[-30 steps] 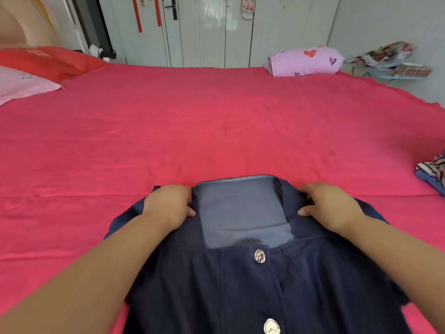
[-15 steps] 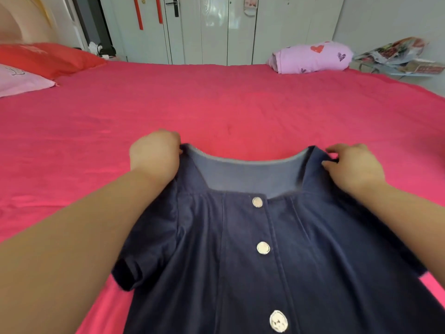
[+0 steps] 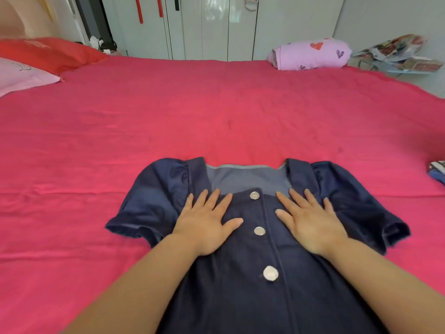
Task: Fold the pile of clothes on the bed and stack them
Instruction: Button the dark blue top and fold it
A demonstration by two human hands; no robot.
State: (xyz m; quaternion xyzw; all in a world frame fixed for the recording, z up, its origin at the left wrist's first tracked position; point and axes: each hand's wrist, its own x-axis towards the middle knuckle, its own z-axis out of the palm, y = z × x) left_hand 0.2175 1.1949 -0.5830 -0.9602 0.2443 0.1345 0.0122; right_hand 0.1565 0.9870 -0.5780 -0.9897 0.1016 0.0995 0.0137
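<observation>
A dark navy dress (image 3: 240,297) with short puffed sleeves and round silver buttons lies front up on the red bed (image 3: 216,104), its square neckline pointing away from me. My left hand (image 3: 207,224) rests flat on the chest left of the button row, fingers spread. On the other side of the buttons my right hand (image 3: 310,222) presses down the same way. Both sleeves are spread out to the sides.
A lilac heart-print bundle (image 3: 310,54) sits at the bed's far right edge. Striped clothing (image 3: 437,171) shows at the right border. Red and pink pillows (image 3: 31,66) lie far left. White wardrobe doors (image 3: 212,25) stand behind the bed.
My hands have let go of the dress shoulders and now lie flat on its chest. The dress has dropped onto the bed with its sleeves spread.
</observation>
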